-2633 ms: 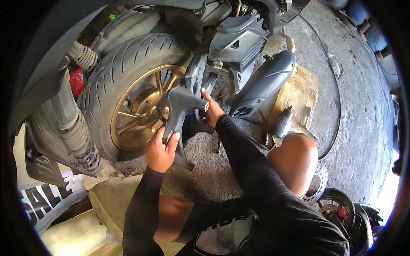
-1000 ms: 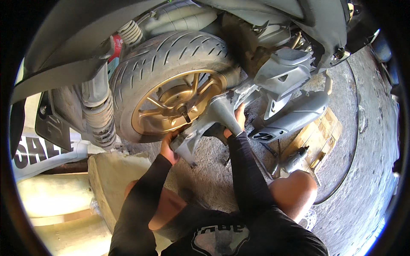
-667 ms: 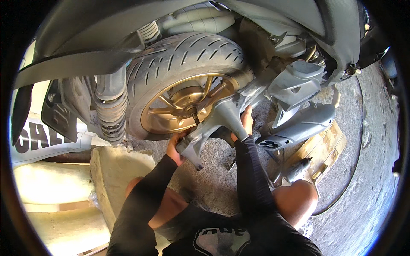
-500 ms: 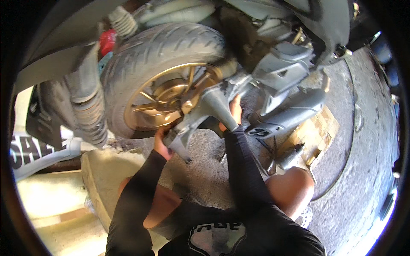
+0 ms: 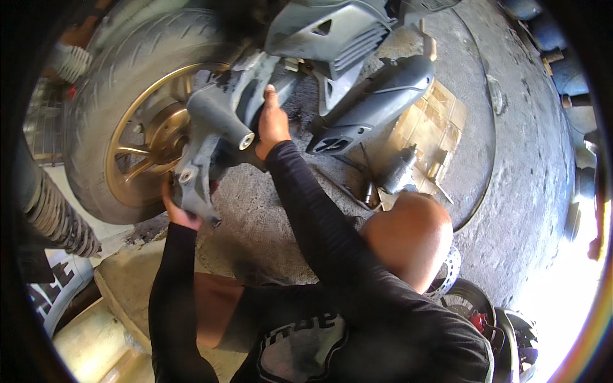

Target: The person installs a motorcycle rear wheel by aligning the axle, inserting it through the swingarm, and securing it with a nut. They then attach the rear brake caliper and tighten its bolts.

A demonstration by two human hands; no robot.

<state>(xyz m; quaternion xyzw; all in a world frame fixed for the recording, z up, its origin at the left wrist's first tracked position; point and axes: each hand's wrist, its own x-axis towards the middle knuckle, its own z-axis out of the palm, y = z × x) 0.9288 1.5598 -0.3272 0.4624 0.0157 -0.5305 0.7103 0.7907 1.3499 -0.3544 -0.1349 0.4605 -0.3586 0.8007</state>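
Observation:
A grey cast-metal swingarm (image 5: 217, 118) with a tubular boss and a forked lower end sits against the hub side of a wheel with a gold rim (image 5: 121, 150) and a black tyre (image 5: 83, 140). My left hand (image 5: 181, 209) is closed around its lower end, near the rim, fingers partly hidden behind the metal. My right hand (image 5: 273, 127) grips its far right side, thumb pointing up along it. Just right of that hand lie a grey slatted cover (image 5: 332, 38) and a dark exhaust muffler (image 5: 377, 102).
On the concrete floor, a cardboard sheet (image 5: 444, 118) lies under a power tool (image 5: 399, 169) beside my right knee. A thin hose (image 5: 491, 159) curves past it. Brake discs (image 5: 450, 271) and wheel parts (image 5: 472, 300) are at the lower right. A ribbed shock absorber boot (image 5: 60, 223) hangs at left.
The view has swung right, so the wheel and swingarm now appear farther left and wheel parts show at lower right. Both hands keep their hold on the swingarm.

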